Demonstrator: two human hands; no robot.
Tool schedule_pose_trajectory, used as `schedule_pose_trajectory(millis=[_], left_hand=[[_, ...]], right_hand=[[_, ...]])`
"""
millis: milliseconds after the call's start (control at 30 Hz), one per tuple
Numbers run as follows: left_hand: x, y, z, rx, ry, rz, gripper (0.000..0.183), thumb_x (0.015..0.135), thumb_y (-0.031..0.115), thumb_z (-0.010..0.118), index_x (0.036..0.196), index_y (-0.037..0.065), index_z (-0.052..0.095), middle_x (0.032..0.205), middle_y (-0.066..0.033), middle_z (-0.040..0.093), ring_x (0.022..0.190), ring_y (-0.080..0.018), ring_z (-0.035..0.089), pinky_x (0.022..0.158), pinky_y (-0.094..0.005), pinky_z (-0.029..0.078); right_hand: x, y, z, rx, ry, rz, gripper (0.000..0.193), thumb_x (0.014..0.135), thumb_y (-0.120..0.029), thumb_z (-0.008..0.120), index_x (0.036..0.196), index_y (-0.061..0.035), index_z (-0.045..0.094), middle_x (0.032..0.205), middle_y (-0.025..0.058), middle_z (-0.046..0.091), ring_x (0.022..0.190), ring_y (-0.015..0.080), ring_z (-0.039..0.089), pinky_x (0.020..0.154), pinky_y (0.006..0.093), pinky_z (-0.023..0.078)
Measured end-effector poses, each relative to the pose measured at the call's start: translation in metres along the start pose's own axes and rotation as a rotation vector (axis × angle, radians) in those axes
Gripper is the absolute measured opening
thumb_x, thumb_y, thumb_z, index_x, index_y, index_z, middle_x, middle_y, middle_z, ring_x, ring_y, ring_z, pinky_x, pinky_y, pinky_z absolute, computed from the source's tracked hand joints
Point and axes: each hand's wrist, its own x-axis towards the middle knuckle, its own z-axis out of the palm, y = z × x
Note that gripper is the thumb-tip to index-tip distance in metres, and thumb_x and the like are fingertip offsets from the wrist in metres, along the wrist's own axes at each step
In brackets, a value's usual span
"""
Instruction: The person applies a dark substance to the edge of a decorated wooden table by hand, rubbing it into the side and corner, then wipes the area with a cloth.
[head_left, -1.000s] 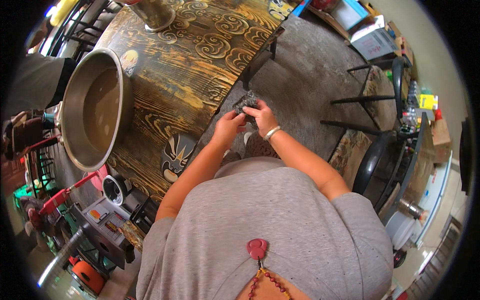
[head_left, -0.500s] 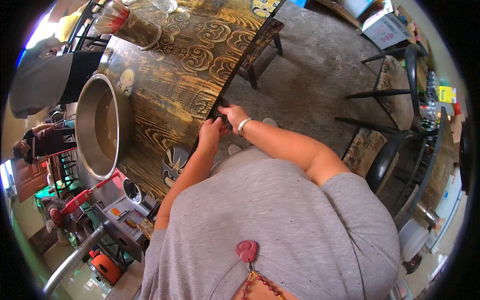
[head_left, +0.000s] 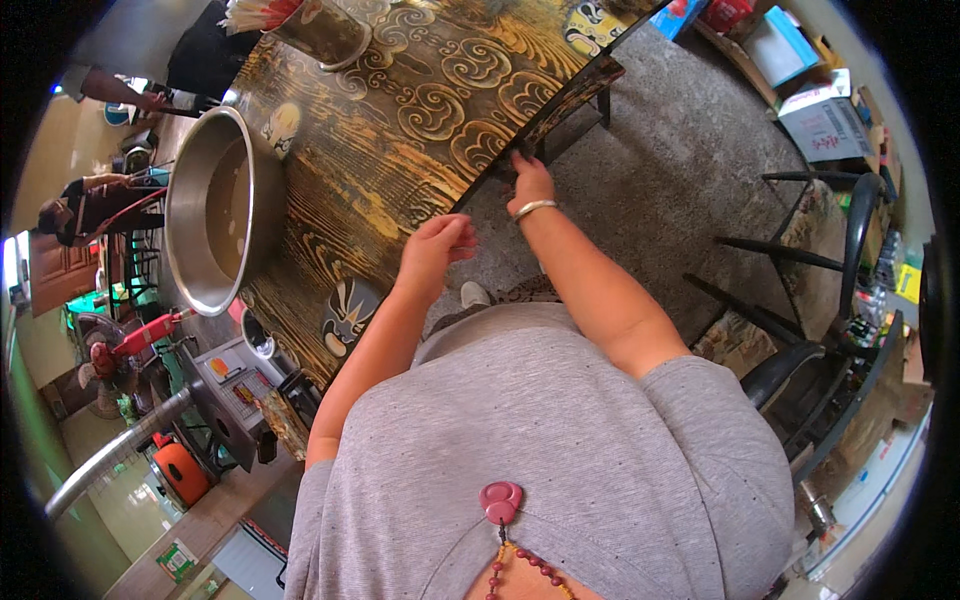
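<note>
My left hand [head_left: 432,256] is closed with its fingers curled together, just by the near edge of the carved wooden table [head_left: 390,205]. Anything it may hold is too small or hidden to name. Farther along the same edge, my right hand [head_left: 533,186], a silver bangle on its wrist, has its fingertips bunched against the table's side. Something dark lies at those fingertips, and I cannot make out what it is. On the tabletop to the left stands a wide metal basin [head_left: 268,200] with cloudy brownish liquid in it.
A holder [head_left: 330,40] of red-and-white sticks stands at the table's far side. Below the edge is a bench [head_left: 580,95]. Chairs with dark arms [head_left: 865,235] and cardboard boxes [head_left: 825,125] are on the right. A person [head_left: 140,45] stands beyond the basin; another [head_left: 90,205] is farther back.
My hands were together at the table edge, over something dark. Now they are apart: my right hand has moved forward along the edge, my left stays nearer. The view has shifted too.
</note>
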Motion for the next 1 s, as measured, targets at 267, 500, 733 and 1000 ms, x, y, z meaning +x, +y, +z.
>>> schedule_pose_trajectory(millis=[267,500,733,1000], left_hand=[[-0.027,0.000,-0.040,-0.161,0.268,0.107,0.018,0.086,0.020,0.052,0.091,0.004,0.056,0.072,-0.0021,0.053,0.062,-0.0127,0.051,0.055,-0.0257,0.041],[-0.036,0.004,-0.070,-0.287,0.393,0.186,0.014,0.085,0.020,0.054,0.090,0.007,0.056,0.073,-0.0002,0.054,0.064,-0.0122,0.053,0.055,-0.0244,0.042],[-0.029,-0.007,-0.055,-0.275,0.297,0.176,0.015,0.086,0.019,0.053,0.089,0.005,0.057,0.073,-0.0005,0.054,0.061,-0.0099,0.052,0.053,-0.0222,0.042],[-0.055,0.071,-0.170,1.045,1.057,1.084,0.030,0.077,0.019,0.062,0.104,0.007,0.056,0.105,-0.0112,0.054,0.098,-0.0292,0.049,0.088,-0.0378,0.036]], right_hand=[[-0.034,0.061,-0.011,-0.530,-0.272,-0.056,0.036,0.074,-0.024,0.061,0.097,0.0048,0.057,0.099,0.0206,0.059,0.089,0.0318,0.055,0.074,0.0383,0.042],[0.034,-0.058,0.005,-0.094,0.200,-0.114,0.032,0.080,-0.021,0.060,0.099,0.0046,0.056,0.103,0.0189,0.057,0.089,0.0306,0.054,0.076,0.0410,0.040],[-0.046,0.041,-0.002,-0.886,-0.404,-0.029,0.033,0.073,-0.027,0.066,0.085,0.0039,0.061,0.084,0.0115,0.061,0.078,0.0212,0.054,0.068,0.0327,0.042],[-0.058,-0.051,-0.054,-0.525,-0.438,0.164,0.040,0.073,-0.028,0.063,0.104,-0.0028,0.056,0.097,0.0080,0.058,0.089,0.0198,0.052,0.072,0.0356,0.042]])
